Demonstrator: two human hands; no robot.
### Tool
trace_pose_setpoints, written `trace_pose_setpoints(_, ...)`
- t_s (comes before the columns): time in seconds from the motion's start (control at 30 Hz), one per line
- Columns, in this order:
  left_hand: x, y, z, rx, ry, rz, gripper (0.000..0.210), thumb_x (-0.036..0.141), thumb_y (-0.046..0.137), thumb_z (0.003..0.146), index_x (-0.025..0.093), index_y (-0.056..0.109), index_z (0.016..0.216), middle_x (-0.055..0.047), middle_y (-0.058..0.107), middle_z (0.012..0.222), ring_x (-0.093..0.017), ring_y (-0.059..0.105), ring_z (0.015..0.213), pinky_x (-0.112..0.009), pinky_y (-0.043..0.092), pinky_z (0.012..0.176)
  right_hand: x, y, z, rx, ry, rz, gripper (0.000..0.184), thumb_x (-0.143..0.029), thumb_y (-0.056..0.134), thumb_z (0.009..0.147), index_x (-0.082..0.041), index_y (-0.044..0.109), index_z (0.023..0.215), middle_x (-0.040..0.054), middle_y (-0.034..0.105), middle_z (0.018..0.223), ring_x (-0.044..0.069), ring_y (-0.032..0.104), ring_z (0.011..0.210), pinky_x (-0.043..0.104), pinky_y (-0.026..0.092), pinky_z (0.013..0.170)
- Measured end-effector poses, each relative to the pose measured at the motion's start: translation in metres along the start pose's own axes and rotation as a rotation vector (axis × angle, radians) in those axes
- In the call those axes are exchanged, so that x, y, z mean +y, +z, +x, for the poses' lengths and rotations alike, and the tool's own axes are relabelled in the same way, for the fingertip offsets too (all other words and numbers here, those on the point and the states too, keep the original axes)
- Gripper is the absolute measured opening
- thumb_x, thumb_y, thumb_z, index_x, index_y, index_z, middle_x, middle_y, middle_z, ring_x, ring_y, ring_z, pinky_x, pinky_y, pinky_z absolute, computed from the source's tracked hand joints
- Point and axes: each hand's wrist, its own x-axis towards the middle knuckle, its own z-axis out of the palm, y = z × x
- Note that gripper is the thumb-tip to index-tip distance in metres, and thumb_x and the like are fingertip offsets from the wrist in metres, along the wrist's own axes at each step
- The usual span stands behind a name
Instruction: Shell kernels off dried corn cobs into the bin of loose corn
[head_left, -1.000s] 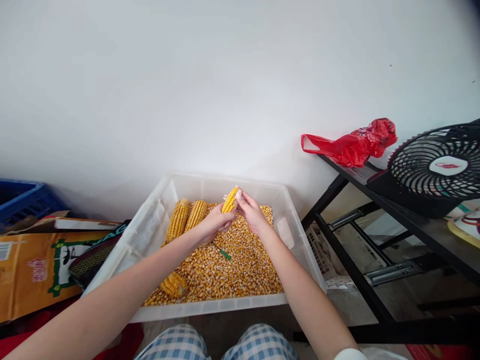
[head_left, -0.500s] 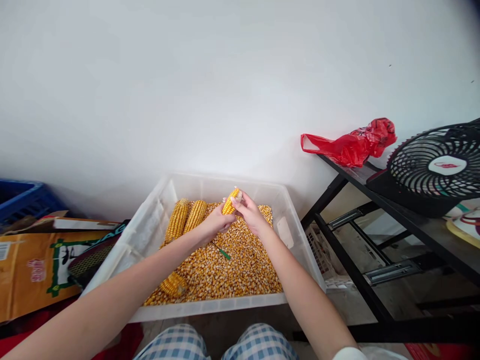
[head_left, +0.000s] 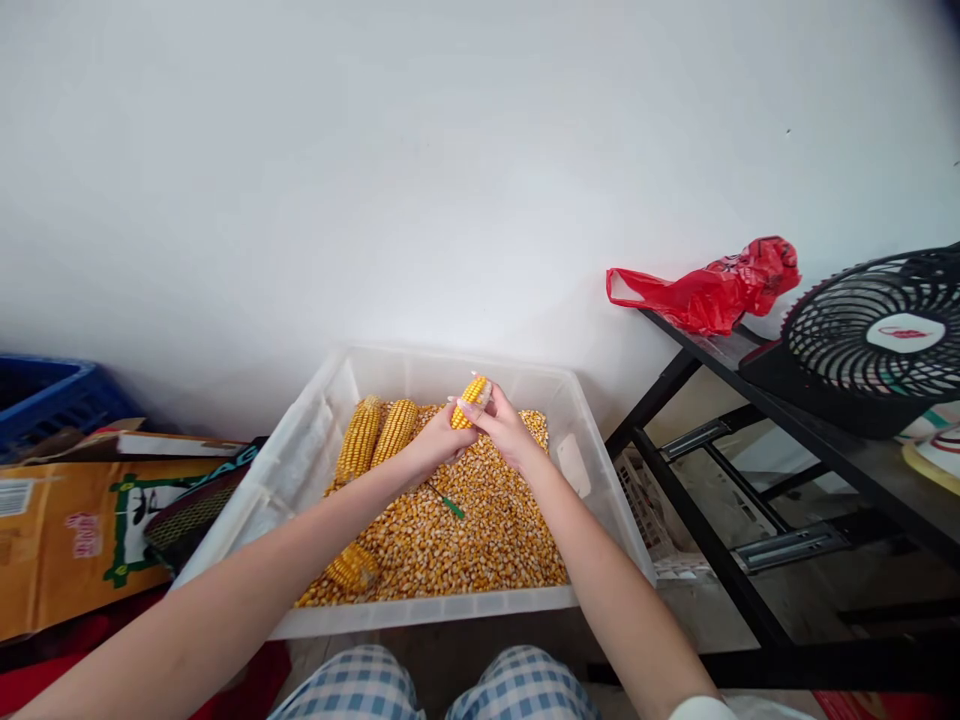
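Note:
Both hands hold one yellow corn cob (head_left: 472, 393) above a clear plastic bin (head_left: 300, 460) filled with loose corn kernels (head_left: 457, 545). My left hand (head_left: 435, 440) wraps the cob's lower part. My right hand (head_left: 506, 428) pinches its upper end with thumb and fingers. Two whole cobs (head_left: 375, 435) lie at the bin's far left, and a smaller cob (head_left: 351, 567) rests near the front left. A thin green-handled tool (head_left: 448, 503) lies on the kernels just below my left hand.
A black metal shelf (head_left: 750, 400) stands to the right with a red plastic bag (head_left: 712, 290) and a black fan (head_left: 877, 340) on it. A printed cardboard box (head_left: 67, 530) and a blue crate (head_left: 45, 395) sit on the left. My knees in checked fabric (head_left: 435, 685) are below the bin.
My right fingers have shifted slightly on the cob's upper end, turning it a little. The view drifted slightly; the arms stay in the same place.

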Motion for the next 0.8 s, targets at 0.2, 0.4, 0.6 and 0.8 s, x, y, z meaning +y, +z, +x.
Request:
trace_pose_setpoints(0.2,-0.004,-0.006,0.000,-0.097,-0.031,-0.067,0.037,0.013,0.053,0.062,0.018,0.042,0.097,0.012,0.034,0.045,-0.004,0.024,0.033,-0.017,0.018,0.034,0.001,-0.006,0.000,-0.020,0.026,-0.010,0.057,-0.032,0.068,0.070,-0.027,0.046,0.122,-0.0004,0.064,0.099,0.014,0.061,0.093,0.033,0.048,0.088)
trace_pose_setpoints(0.4,-0.006,-0.012,0.003,-0.161,-0.063,-0.107,0.030,0.015,0.054,0.063,0.019,0.041,0.089,0.012,0.034,0.044,-0.003,0.022,0.033,-0.016,0.015,0.034,0.000,-0.007,-0.001,-0.010,0.051,0.012,0.058,-0.031,0.068,0.070,-0.028,0.046,0.123,-0.0013,0.065,0.099,0.013,0.061,0.091,0.030,0.050,0.084)
trace_pose_setpoints(0.6,-0.006,-0.012,0.006,-0.165,-0.048,-0.086,0.023,0.016,0.055,0.064,0.019,0.040,0.082,0.011,0.036,0.043,-0.004,0.025,0.034,-0.017,0.018,0.036,-0.006,-0.002,0.003,0.037,0.106,0.045,0.050,-0.040,0.063,0.073,-0.030,0.049,0.120,-0.0011,0.067,0.096,0.015,0.064,0.082,0.029,0.054,0.071)
trace_pose_setpoints(0.8,-0.005,-0.013,0.006,-0.200,-0.055,-0.111,0.021,0.018,0.056,0.065,0.019,0.040,0.078,0.011,0.034,0.041,-0.003,0.022,0.034,-0.017,0.016,0.035,-0.001,-0.006,0.006,0.078,0.109,0.041,0.047,-0.042,0.062,0.074,-0.029,0.051,0.119,0.0001,0.066,0.102,0.015,0.064,0.082,0.030,0.054,0.071)
